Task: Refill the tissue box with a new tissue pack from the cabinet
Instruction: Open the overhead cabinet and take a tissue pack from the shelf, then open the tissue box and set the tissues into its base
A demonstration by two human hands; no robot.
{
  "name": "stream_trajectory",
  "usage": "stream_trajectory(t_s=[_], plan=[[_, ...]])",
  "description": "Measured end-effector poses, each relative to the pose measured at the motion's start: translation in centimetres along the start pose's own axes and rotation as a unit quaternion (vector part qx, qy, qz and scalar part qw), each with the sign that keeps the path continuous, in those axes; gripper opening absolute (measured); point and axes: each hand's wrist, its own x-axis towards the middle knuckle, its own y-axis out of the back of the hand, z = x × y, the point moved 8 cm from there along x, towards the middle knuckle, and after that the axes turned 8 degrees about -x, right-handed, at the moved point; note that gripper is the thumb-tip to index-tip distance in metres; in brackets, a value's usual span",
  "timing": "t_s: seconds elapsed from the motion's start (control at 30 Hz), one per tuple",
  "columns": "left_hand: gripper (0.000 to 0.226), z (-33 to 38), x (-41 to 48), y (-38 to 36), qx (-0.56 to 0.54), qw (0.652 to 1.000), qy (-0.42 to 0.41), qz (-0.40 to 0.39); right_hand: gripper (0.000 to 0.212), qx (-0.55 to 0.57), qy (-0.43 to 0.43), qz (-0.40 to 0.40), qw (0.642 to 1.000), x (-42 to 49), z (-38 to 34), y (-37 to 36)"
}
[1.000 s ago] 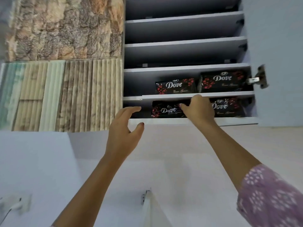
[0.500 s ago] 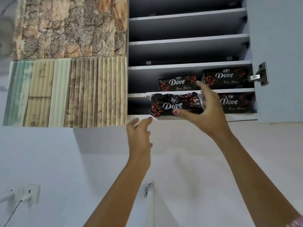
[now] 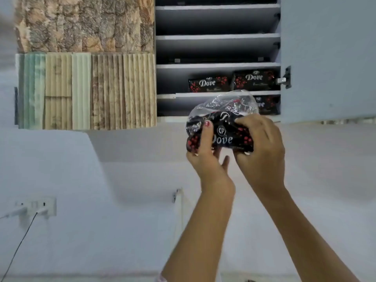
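Two bare hands hold one black plastic-wrapped tissue pack (image 3: 220,129) with red flowers and white "Dove" lettering, raised just below the open grey wall cabinet (image 3: 217,47). The pack's upper part is crumpled clear film that glares, so its top edge is hard to read, and it covers most of the lowest shelf behind it. Only the right end of another black tissue pack on the bottom shelf (image 3: 267,104) shows past the film. Two more black packs on the shelf above (image 3: 234,81) sit side by side, their smaller print too blurred to read. The upper shelves look dark; small fittings at their back are unclear.

The left hand (image 3: 203,155) grips the pack's left end, thumb pressed across the front face and fingers curled behind, out of sight. The right hand (image 3: 260,147) closes over the pack's right end from the front, fingers bent onto the wrapper, hiding that corner. The pack lies between the two hands, touching both. The open cabinet door (image 3: 325,58) is cut off at the right edge. Both forearms run out of the bottom edge.
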Motion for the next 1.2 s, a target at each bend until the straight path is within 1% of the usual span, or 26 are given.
stream_trajectory(t_s=[0.03, 0.1, 0.13, 0.2, 0.23, 0.27, 0.3, 0.33, 0.37, 0.43, 0.5, 0.53, 0.57, 0.6, 0.63, 0.7, 0.73, 0.77, 0.8, 0.9, 0.93, 1.0, 1.03, 1.07, 1.13, 1.2], plan=[[0.049, -0.8, -1.2, 0.4, -0.029, 0.999, -0.014, 0.004, 0.047, 0.001, -0.002, 0.008, 1.000, -1.5, -0.2, 1.3], [0.060, -2.4, -3.4, 2.2, -0.082, 0.997, -0.017, 0.003, 0.050, 0.015, -0.013, -0.019, 1.000, -4.9, -0.4, 3.4], [0.065, -3.0, -4.4, 3.4, -0.099, 0.995, -0.002, -0.004, 0.057, 0.031, -0.017, -0.052, 0.998, -6.7, -0.3, 4.1], [0.070, -4.3, -6.3, 6.4, -0.111, 0.993, 0.037, -0.011, 0.072, 0.057, -0.013, -0.155, 0.986, -11.0, -0.1, 4.8], [0.066, -5.1, -7.0, 8.4, -0.111, 0.992, 0.057, 0.000, 0.080, 0.064, -0.006, -0.216, 0.974, -13.5, 0.1, 5.2], [0.056, -6.0, -7.6, 10.4, -0.105, 0.991, 0.076, 0.022, 0.086, 0.074, 0.002, -0.275, 0.959, -15.7, 0.1, 5.6], [0.042, -7.0, -8.4, 12.4, -0.100, 0.989, 0.097, 0.044, 0.088, 0.087, 0.004, -0.323, 0.942, -17.8, 0.3, 6.3], [0.028, -8.0, -9.4, 14.1, -0.096, 0.986, 0.116, 0.065, 0.081, 0.099, -0.003, -0.344, 0.934, -19.3, 0.8, 7.5], [0.021, -9.1, -10.4, 15.8, -0.089, 0.983, 0.131, 0.091, 0.067, 0.109, -0.024, -0.334, 0.936, -20.1, 1.5, 8.9], [0.016, -11.7, -12.6, 19.3, -0.066, 0.974, 0.172, 0.133, 0.039, 0.130, -0.116, -0.253, 0.951, -21.2, 3.9, 12.3], [0.024, -14.5, -14.6, 22.6, -0.032, 0.960, 0.231, 0.157, 0.025, 0.111, -0.225, -0.176, 0.952, -22.3, 7.3, 14.7], [0.029, -15.8, -15.5, 24.5, -0.018, 0.950, 0.260, 0.174, 0.018, 0.087, -0.270, -0.158, 0.946, -23.2, 9.3, 15.2], [0.030, -16.9, -16.4, 26.2, -0.009, 0.940, 0.280, 0.194, 0.014, 0.071, -0.310, -0.165, 0.934, -24.3, 11.2, 15.0], [0.027, -17.8, -17.0, 27.8, 0.000, 0.933, 0.293, 0.210, 0.023, 0.076, -0.353, -0.192, 0.912, -25.7, 13.2, 14.3], [0.024, -18.4, -17.3, 29.1, 0.009, 0.927, 0.299, 0.227, 0.035, 0.107, -0.398, -0.233, 0.881, -27.2, 15.0, 13.1], [0.023, -19.8, -17.5, 31.4, 0.033, 0.916, 0.311, 0.250, 0.052, 0.176, -0.468, -0.338, 0.797, -30.4, 17.3, 10.1], [0.026, -20.5, -17.5, 32.3, 0.043, 0.911, 0.319, 0.257, 0.052, 0.188, -0.475, -0.397, 0.762, -31.8, 17.7, 8.9], [0.028, -21.1, -17.3, 33.1, 0.058, 0.907, 0.330, 0.257, 0.047, 0.187, -0.473, -0.444, 0.738, -33.2, 18.1, 7.9], [0.029, -21.6, -17.1, 33.7, 0.072, 0.902, 0.340, 0.256, 0.040, 0.191, -0.474, -0.473, 0.717, -34.5, 18.4, 7.1], [0.035, -22.0, -15.5, 35.5, 0.100, 0.903, 0.333, 0.251, 0.018, 0.217, -0.510, -0.507, 0.660, -37.8, 19.6, 5.3], [0.038, -21.9, -14.9, 36.0, 0.111, 0.905, 0.327, 0.248, 0.023, 0.222, -0.533, -0.518, 0.631, -39.1, 20.1, 4.8], [0.041, -21.9, -14.0, 37.1, 0.124, 0.906, 0.319, 0.248, 0.055, 0.232, -0.542, -0.563, 0.579, -41.5, 20.7, 3.7], [0.042, -21.9, -13.7, 37.5, 0.129, 0.906, 0.316, 0.250, 0.063, 0.230, -0.534, -0.587, 0.563, -42.3, 20.7, 3.0], [0.040, -21.9, -13.5, 37.8, 0.135, 0.906, 0.314, 0.249, 0.063, 0.228, -0.531, -0.605, 0.547, -43.1, 20.5, 2.4], [0.030, -21.9, -12.9, 37.9, 0.149, 0.905, 0.317, 0.244, 0.060, 0.230, -0.539, -0.623, 0.518, -44.4, 20.0, 1.5], [0.021, -22.1, -12.5, 38.0, 0.162, 0.900, 0.327, 0.241, 0.066, 0.237, -0.517, -0.646, 0.509, -45.1, 19.3, 0.5]])
